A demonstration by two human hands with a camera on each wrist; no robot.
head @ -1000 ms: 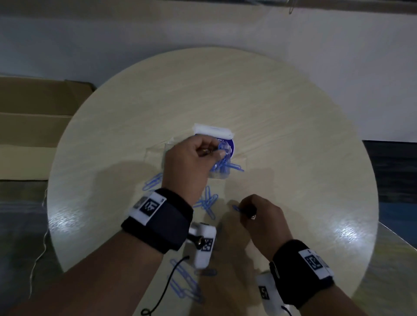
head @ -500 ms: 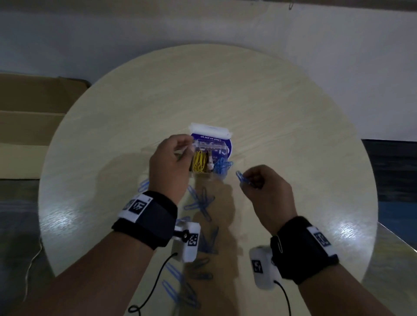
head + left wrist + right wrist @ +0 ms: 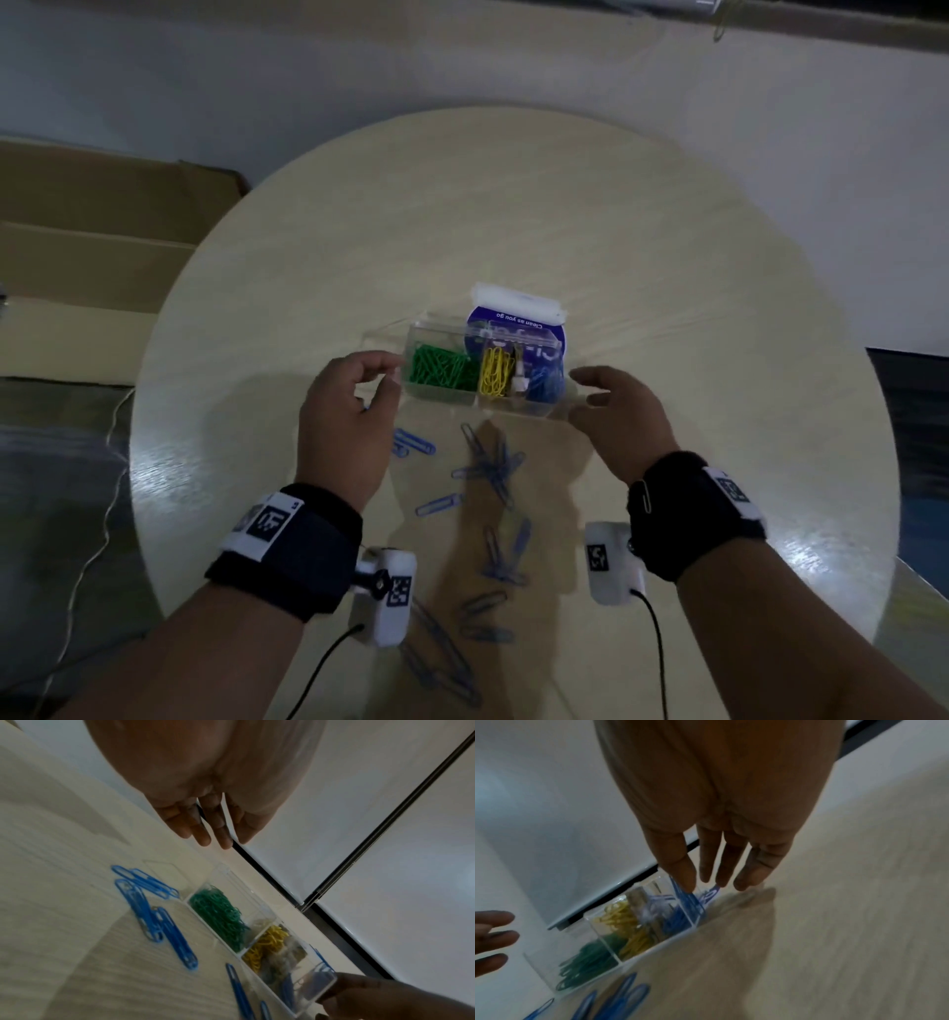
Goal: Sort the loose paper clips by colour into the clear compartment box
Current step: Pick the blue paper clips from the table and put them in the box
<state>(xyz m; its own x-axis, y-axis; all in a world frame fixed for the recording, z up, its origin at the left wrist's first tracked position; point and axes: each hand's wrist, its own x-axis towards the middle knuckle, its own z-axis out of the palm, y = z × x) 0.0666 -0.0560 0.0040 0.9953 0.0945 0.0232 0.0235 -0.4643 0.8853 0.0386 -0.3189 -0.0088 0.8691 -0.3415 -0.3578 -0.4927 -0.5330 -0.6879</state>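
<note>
The clear compartment box (image 3: 513,407) stands mid-table, holding green clips (image 3: 439,371), yellow clips (image 3: 495,379) and blue clips (image 3: 545,386) in separate sections. My left hand (image 3: 384,375) hovers at the box's left end with loosely curled fingers (image 3: 209,833), holding nothing. Over the right end, beside the blue section (image 3: 680,914), my right hand (image 3: 577,395) is spread with straight fingers (image 3: 689,880) and is also empty. Several loose blue clips (image 3: 490,470) lie on the round table (image 3: 667,257) in front of the box (image 3: 223,871), and a few more (image 3: 154,914) lie by my left hand.
A white and blue wipes packet (image 3: 516,308) lies right behind the box. More blue clips (image 3: 441,663) lie near the table's front edge between my wrists. A cardboard carton (image 3: 77,246) stands off the table at left, and a thin cable (image 3: 105,514) hangs there.
My right hand carried a pinched blue clip up to the box and now is empty and spread. My left hand came off the box top to its left end.
</note>
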